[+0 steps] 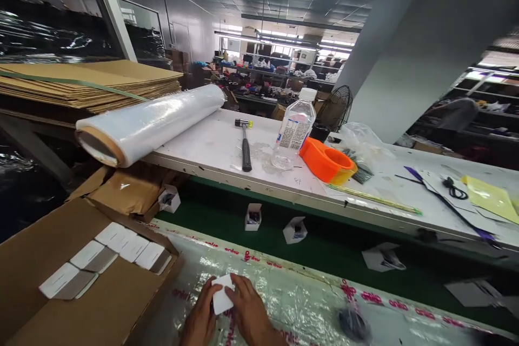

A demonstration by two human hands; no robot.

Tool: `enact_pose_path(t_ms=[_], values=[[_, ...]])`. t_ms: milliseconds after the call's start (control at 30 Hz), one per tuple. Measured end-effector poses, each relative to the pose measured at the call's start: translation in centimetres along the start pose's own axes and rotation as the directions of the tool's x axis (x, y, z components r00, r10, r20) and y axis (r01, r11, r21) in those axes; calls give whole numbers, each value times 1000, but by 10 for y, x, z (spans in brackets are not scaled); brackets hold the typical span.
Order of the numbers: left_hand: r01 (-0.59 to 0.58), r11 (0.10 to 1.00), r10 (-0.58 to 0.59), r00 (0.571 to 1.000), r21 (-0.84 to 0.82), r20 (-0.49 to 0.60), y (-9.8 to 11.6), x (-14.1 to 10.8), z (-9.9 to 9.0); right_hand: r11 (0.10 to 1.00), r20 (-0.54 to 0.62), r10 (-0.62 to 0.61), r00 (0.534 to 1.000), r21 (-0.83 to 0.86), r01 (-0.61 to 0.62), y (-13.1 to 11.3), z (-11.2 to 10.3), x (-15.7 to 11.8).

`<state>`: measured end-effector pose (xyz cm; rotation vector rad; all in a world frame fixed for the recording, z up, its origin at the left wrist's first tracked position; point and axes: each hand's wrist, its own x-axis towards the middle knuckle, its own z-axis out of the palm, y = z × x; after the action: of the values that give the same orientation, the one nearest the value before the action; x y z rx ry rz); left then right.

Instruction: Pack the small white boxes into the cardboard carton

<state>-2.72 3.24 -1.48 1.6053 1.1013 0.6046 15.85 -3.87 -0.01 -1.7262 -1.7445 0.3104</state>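
A small white box (223,295) is held between my two hands above the plastic-covered worktop (308,292). My left hand (203,311) grips its left side, with the thumb on the near face. On the right side, my right hand (248,305) has its thumb on the box's face and its fingers around the upper edge. To the left, an open cardboard carton (133,286) holds several closed white boxes (87,254) in its far part. A dark round item in clear plastic (353,324) lies on the worktop to the right.
Beyond the worktop, open white boxes (253,217) sit on a green belt (219,201). The raised white shelf (214,146) bears a plastic film roll (162,121), a hammer (245,146), a clear bottle (294,130) and orange tape (326,161). Flat cardboard (101,78) is stacked at left.
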Motion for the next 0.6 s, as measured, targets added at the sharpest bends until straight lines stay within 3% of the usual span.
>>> enact_pose_path(t_ms=[100, 200, 233, 300, 367, 400, 433, 500, 600], values=[[0, 995, 7, 997, 100, -76, 44, -4, 9, 984, 21, -84, 996, -157, 87, -1, -12, -2], [18, 990, -3, 994, 139, -107, 107, -11, 0, 987, -72, -156, 985, -62, 151, -6, -27, 2], [28, 989, -12, 993, 143, -114, 127, -14, -9, 993, -129, -111, 985, 16, 114, -12, -33, 6], [-4, 998, 11, 993, 59, -119, 158, -21, -34, 962, -209, 150, 966, 258, -93, -35, -43, 19], [-15, 990, 0, 994, -144, -107, 177, -29, -62, 762, -137, 461, 877, 569, -311, -71, -54, 37], [-6, 963, -16, 997, -270, -81, 183, -34, -74, 622, -54, 537, 842, 699, -352, -92, -59, 47], [11, 922, -36, 998, -386, -58, 188, -38, -84, 493, 31, 549, 835, 795, -353, -114, -64, 58], [14, 830, -55, 997, -558, -58, 195, -44, -98, 309, 153, 466, 872, 895, -322, -155, -71, 81], [-89, 759, -84, 969, -645, -233, 207, -48, -111, 228, 228, 310, 923, 925, -305, -199, -74, 110]])
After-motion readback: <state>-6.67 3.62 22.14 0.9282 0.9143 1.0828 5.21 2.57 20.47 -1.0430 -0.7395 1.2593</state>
